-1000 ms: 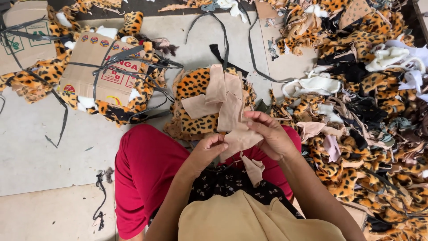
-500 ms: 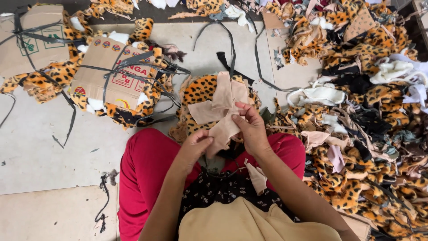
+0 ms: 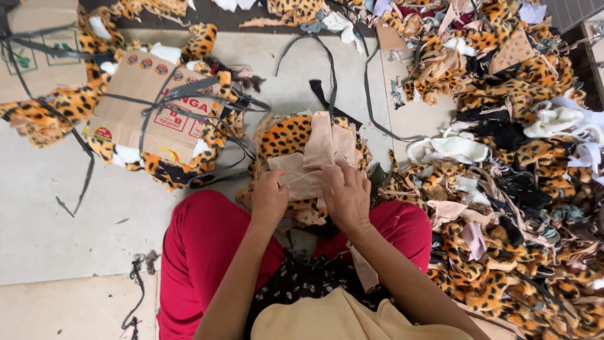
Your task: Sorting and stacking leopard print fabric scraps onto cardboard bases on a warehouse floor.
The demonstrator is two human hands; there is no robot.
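Floor [image 3: 56, 214] strewn with leopard-print scraps [image 3: 516, 208].
Left hand [image 3: 269, 200] and right hand [image 3: 345, 194] both grip beige fabric pieces [image 3: 314, 160] atop a leopard-print stack [image 3: 283, 135].

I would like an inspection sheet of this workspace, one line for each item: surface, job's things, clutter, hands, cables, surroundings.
Surface: pale floor, bare at the left, with a few dark scraps on it.
Job's things: beige fabric pieces lying on a stack of leopard-print pieces in front of the knees.
Clutter: big heap of leopard, beige, white and black offcuts at the right.
Hands: left hand and right hand both rest on the beige fabric pieces; grip cannot be told.
Cables: nothing seen; only dark straps on the floor.
Surroundings: cardboard-backed bundles tied with straps at the upper left; the person's red trousers below.
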